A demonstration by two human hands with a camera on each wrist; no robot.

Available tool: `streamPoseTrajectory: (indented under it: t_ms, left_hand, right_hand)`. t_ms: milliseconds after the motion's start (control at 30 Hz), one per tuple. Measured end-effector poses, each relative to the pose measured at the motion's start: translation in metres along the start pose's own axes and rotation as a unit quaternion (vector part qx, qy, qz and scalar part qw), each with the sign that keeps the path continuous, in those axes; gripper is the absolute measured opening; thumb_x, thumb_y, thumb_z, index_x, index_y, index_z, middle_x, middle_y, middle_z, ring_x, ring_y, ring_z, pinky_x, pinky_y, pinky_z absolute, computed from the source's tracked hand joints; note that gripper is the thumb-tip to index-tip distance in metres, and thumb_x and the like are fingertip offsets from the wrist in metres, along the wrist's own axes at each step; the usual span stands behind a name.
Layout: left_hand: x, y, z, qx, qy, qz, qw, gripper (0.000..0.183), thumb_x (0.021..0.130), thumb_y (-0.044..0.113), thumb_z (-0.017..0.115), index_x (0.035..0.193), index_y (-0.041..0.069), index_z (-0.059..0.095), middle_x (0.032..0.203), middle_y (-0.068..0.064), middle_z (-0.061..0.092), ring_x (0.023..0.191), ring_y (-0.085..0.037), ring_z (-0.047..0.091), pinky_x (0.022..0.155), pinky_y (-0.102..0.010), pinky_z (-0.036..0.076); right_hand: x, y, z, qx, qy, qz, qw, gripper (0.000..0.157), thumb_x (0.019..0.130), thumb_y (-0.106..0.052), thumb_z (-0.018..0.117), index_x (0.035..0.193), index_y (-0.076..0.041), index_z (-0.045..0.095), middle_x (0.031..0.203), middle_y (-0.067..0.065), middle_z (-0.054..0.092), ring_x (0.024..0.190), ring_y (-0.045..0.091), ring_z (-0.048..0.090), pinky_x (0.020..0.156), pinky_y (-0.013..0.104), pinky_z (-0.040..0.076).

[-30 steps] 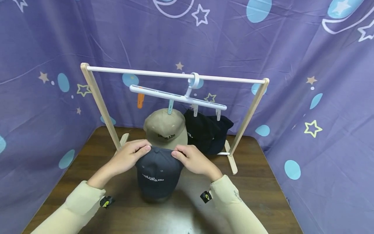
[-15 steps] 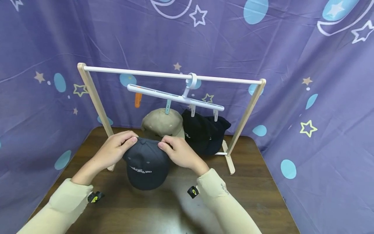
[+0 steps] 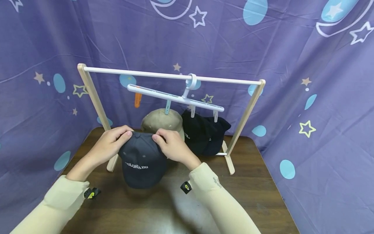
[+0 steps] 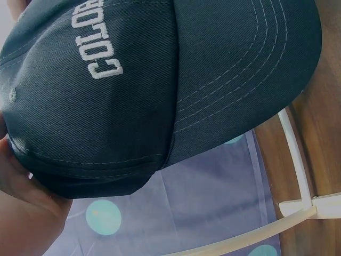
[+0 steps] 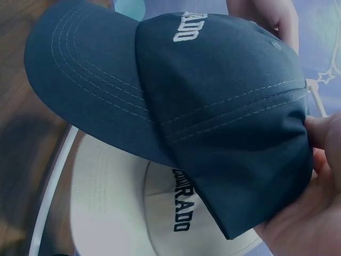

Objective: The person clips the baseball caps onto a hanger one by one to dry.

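A dark navy baseball cap (image 3: 141, 165) with white COLORADO lettering hangs brim-down between both hands over the table. The left hand (image 3: 109, 144) pinches its crown at the top left, thumb in front. At the top right of the crown the right hand (image 3: 174, 146) pinches it the same way. In the left wrist view the cap (image 4: 101, 106) fills the upper part, its brim pointing right. A beige cap (image 3: 162, 121), clipped to the white hanger (image 3: 175, 97), hangs just behind. The right wrist view shows that beige cap (image 5: 114, 202) below the navy one.
A wooden rack (image 3: 96, 94) with a white rod (image 3: 137, 73) holds the hanger. An orange clip (image 3: 138, 100) hangs with nothing in it at the left end. Black caps (image 3: 201, 135) hang from the right clips. Purple curtains (image 3: 306, 65) surround the wooden table (image 3: 233, 201).
Both hands have carried the navy cap left and slightly up, away from in front of the beige cap. The view has shifted slightly.
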State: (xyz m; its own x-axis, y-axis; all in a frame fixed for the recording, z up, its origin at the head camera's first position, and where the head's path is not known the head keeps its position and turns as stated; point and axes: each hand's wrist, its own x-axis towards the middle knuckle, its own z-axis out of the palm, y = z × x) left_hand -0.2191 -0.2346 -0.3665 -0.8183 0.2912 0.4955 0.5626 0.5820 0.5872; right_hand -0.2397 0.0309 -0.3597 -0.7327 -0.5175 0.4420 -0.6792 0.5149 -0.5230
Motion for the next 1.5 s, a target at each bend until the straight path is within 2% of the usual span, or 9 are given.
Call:
streamPoseTrajectory:
  t_ms: [300, 600, 800, 1067, 1300, 1400, 1500]
  left_hand:
    - [0.006, 0.0, -0.007, -0.002, -0.007, -0.017, 0.9998, 0.02, 0.112, 0.023, 0.055, 0.108, 0.019, 0.074, 0.097, 0.001, 0.072, 0.085, -0.012, 0.061, 0.078, -0.022, 0.043]
    - [0.015, 0.001, -0.018, 0.011, 0.029, -0.026, 0.9992, 0.021, 0.112, 0.023, 0.054, 0.106, 0.016, 0.073, 0.097, -0.002, 0.069, 0.085, -0.01, 0.058, 0.079, -0.025, 0.04]
    - [0.021, 0.0, -0.026, 0.024, 0.047, -0.026, 0.9983, 0.021, 0.113, 0.024, 0.053, 0.11, 0.014, 0.071, 0.105, -0.005, 0.069, 0.093, -0.005, 0.055, 0.083, -0.03, 0.039]
    - [0.031, 0.0, -0.037, 0.025, 0.023, -0.037, 0.9988, 0.028, 0.114, 0.027, 0.048, 0.119, 0.011, 0.071, 0.109, -0.01, 0.066, 0.097, -0.01, 0.053, 0.082, -0.035, 0.038]
    - [0.04, -0.004, -0.043, 0.026, 0.022, -0.059, 0.9977, 0.03, 0.114, 0.03, 0.048, 0.119, 0.011, 0.071, 0.11, -0.011, 0.065, 0.097, -0.018, 0.053, 0.083, -0.038, 0.038]
    - [0.042, -0.007, -0.046, 0.025, 0.017, -0.057, 0.9979, 0.03, 0.115, 0.029, 0.047, 0.119, 0.011, 0.071, 0.108, -0.011, 0.064, 0.095, -0.018, 0.052, 0.081, -0.036, 0.038]
    - [0.043, -0.01, -0.048, 0.024, 0.015, -0.053, 0.9982, 0.028, 0.114, 0.028, 0.048, 0.118, 0.012, 0.072, 0.105, -0.009, 0.063, 0.092, -0.015, 0.051, 0.079, -0.033, 0.038]
  right_hand:
    - [0.013, -0.011, 0.0, -0.016, 0.0, 0.006, 1.0, 0.025, 0.11, -0.024, 0.059, 0.088, -0.013, 0.067, 0.076, -0.002, 0.06, 0.074, 0.016, 0.058, 0.071, 0.026, 0.043]
    - [0.03, -0.018, -0.003, -0.03, -0.003, -0.007, 1.0, 0.026, 0.11, -0.023, 0.058, 0.087, -0.012, 0.064, 0.072, -0.001, 0.055, 0.073, 0.016, 0.055, 0.07, 0.025, 0.042]
    - [0.041, -0.025, -0.005, -0.038, -0.015, -0.009, 0.999, 0.026, 0.111, -0.024, 0.057, 0.089, -0.012, 0.063, 0.073, -0.001, 0.054, 0.071, 0.015, 0.055, 0.068, 0.024, 0.042]
    - [0.056, -0.029, -0.015, -0.065, -0.04, -0.02, 0.997, 0.023, 0.111, -0.025, 0.055, 0.098, -0.012, 0.07, 0.084, -0.001, 0.065, 0.079, 0.013, 0.06, 0.072, 0.024, 0.045]
    - [0.065, -0.033, -0.019, -0.084, -0.057, -0.007, 0.995, 0.022, 0.111, -0.027, 0.055, 0.102, -0.013, 0.07, 0.085, -0.002, 0.064, 0.08, 0.013, 0.06, 0.073, 0.025, 0.045]
    - [0.067, -0.035, -0.02, -0.106, -0.052, -0.008, 0.993, 0.022, 0.111, -0.028, 0.055, 0.105, -0.015, 0.071, 0.087, -0.003, 0.065, 0.082, 0.013, 0.061, 0.075, 0.026, 0.047]
    - [0.069, -0.036, -0.023, -0.151, -0.023, -0.022, 0.988, 0.02, 0.109, -0.029, 0.056, 0.109, -0.017, 0.073, 0.097, -0.004, 0.067, 0.09, 0.013, 0.061, 0.083, 0.028, 0.049]
